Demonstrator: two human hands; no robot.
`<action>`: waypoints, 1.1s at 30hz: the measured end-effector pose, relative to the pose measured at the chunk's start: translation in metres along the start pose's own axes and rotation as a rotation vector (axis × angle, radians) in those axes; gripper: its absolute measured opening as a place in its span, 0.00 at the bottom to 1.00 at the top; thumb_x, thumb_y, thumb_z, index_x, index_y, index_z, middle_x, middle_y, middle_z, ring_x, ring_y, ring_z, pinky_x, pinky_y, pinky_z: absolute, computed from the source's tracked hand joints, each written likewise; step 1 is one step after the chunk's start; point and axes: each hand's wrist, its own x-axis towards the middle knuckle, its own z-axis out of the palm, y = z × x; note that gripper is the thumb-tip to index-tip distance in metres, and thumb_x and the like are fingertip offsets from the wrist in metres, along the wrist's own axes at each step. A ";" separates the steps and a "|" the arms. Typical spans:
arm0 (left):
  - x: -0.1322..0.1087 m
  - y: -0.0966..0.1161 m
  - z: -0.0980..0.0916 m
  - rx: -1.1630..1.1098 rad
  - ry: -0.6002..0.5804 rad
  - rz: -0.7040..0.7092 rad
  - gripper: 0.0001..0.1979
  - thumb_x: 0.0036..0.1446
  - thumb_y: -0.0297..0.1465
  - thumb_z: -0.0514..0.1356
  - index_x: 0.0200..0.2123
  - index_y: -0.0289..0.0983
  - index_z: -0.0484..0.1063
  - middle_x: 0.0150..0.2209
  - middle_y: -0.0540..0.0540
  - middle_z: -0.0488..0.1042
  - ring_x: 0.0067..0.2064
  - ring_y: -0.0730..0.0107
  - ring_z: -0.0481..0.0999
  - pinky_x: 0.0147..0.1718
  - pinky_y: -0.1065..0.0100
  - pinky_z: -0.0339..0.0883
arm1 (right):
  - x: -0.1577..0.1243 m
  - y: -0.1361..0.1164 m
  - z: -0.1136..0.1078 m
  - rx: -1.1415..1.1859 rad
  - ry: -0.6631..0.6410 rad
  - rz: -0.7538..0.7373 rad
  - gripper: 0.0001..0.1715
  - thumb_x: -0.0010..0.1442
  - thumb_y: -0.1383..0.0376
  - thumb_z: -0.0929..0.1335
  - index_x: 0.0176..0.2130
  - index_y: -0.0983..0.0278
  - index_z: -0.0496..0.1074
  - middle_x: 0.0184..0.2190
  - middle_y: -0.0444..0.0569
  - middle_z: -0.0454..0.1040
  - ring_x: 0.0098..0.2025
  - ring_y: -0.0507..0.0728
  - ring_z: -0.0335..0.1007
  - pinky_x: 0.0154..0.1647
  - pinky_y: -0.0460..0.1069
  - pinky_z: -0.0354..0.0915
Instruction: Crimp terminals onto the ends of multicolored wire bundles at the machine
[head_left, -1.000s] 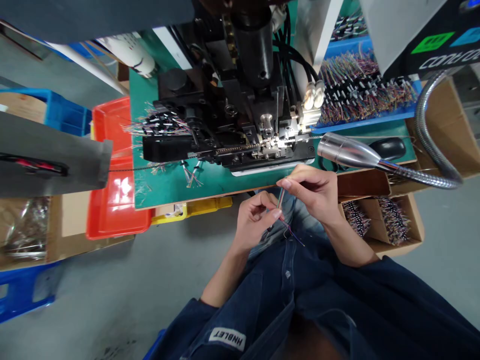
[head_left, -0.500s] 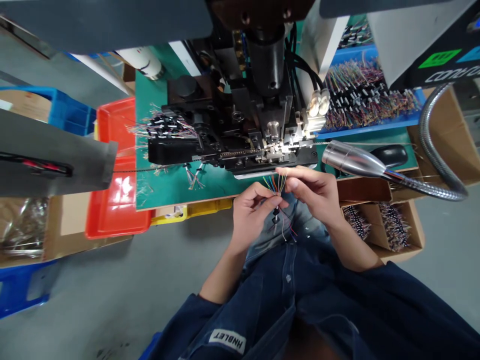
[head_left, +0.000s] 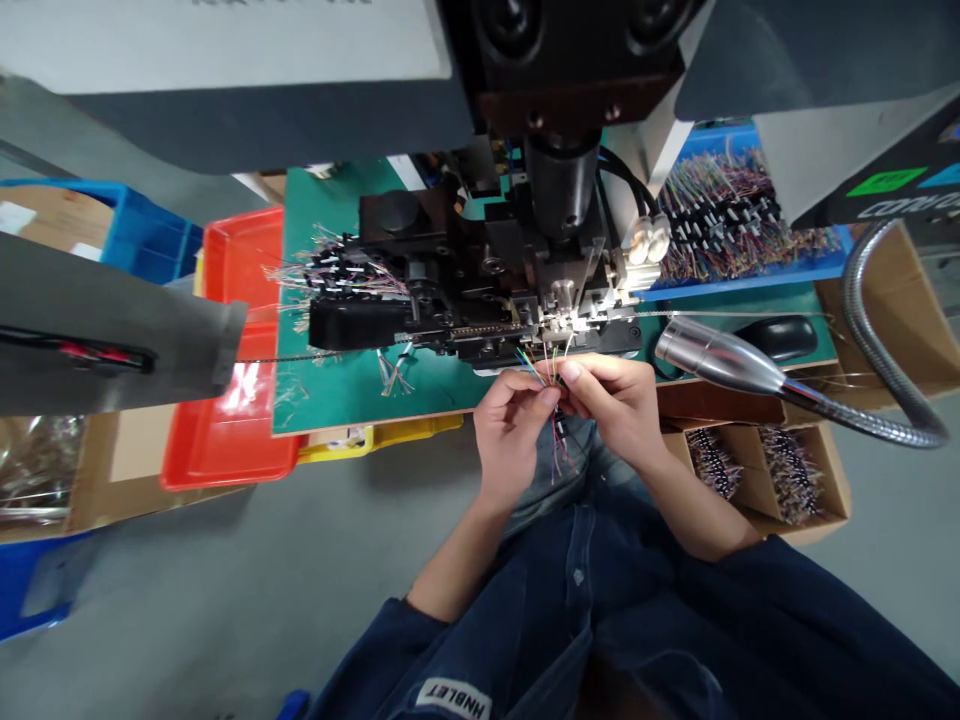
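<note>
Wire bundle point(head_left: 553, 368): thin strands of blue, orange, green and red; press machine point(head_left: 480, 290): black, with bright metal at the die; bench mat point(head_left: 337, 385): green; tray point(head_left: 225, 420): red-orange; bin point(head_left: 390, 435): yellow; far tray point(head_left: 750, 272): blue, holding multicoloured wires with black ends; lamp head point(head_left: 712, 355): silver; sleeve point(head_left: 750, 620): dark navy; floor point(head_left: 225, 580): grey.

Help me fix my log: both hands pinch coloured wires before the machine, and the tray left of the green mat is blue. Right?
No: in the head view the tray beside the green mat is red. The left hand and right hand pinch coloured wires before the machine.
</note>
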 end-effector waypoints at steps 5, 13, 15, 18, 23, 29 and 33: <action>0.003 -0.001 0.004 0.001 0.059 0.025 0.08 0.68 0.35 0.74 0.40 0.40 0.79 0.45 0.47 0.87 0.39 0.69 0.86 0.42 0.64 0.83 | 0.011 0.004 0.000 0.078 0.013 0.134 0.20 0.71 0.49 0.76 0.37 0.61 0.88 0.18 0.38 0.64 0.21 0.49 0.56 0.26 0.47 0.62; 0.009 0.001 0.011 0.011 0.087 0.125 0.06 0.68 0.33 0.74 0.40 0.41 0.80 0.40 0.50 0.84 0.38 0.70 0.87 0.40 0.66 0.84 | 0.017 0.003 0.004 0.082 0.088 0.205 0.22 0.69 0.47 0.77 0.34 0.61 0.87 0.15 0.36 0.57 0.19 0.50 0.52 0.24 0.48 0.60; 0.010 0.002 0.012 0.012 0.093 0.127 0.06 0.68 0.33 0.73 0.40 0.41 0.79 0.39 0.50 0.83 0.37 0.70 0.86 0.39 0.66 0.84 | 0.018 0.002 0.005 0.089 0.089 0.208 0.21 0.68 0.48 0.77 0.35 0.61 0.88 0.15 0.36 0.58 0.19 0.50 0.52 0.23 0.48 0.59; 0.011 0.002 0.012 0.010 0.099 0.127 0.06 0.69 0.33 0.73 0.40 0.41 0.80 0.38 0.51 0.83 0.37 0.71 0.86 0.39 0.67 0.84 | 0.018 0.003 0.005 0.100 0.093 0.199 0.20 0.68 0.47 0.78 0.37 0.61 0.89 0.15 0.36 0.58 0.20 0.49 0.53 0.23 0.47 0.59; 0.010 0.001 0.011 0.016 0.105 0.124 0.06 0.68 0.34 0.74 0.40 0.41 0.80 0.38 0.51 0.83 0.37 0.71 0.86 0.38 0.67 0.84 | 0.018 0.007 0.006 0.099 0.099 0.195 0.21 0.68 0.46 0.78 0.37 0.61 0.89 0.15 0.37 0.59 0.20 0.49 0.54 0.24 0.47 0.59; 0.010 0.000 0.010 -0.006 0.090 0.108 0.06 0.68 0.32 0.73 0.41 0.42 0.80 0.37 0.52 0.83 0.36 0.71 0.86 0.39 0.68 0.83 | 0.019 -0.001 0.004 -0.008 0.058 0.156 0.24 0.68 0.44 0.77 0.39 0.61 0.90 0.16 0.38 0.62 0.20 0.50 0.56 0.24 0.48 0.62; 0.008 -0.003 0.009 0.000 0.074 0.078 0.08 0.67 0.33 0.74 0.40 0.40 0.79 0.34 0.51 0.82 0.34 0.72 0.83 0.38 0.68 0.81 | 0.018 -0.009 0.003 -0.113 0.021 0.053 0.21 0.68 0.47 0.77 0.38 0.62 0.89 0.18 0.40 0.69 0.20 0.49 0.57 0.22 0.47 0.60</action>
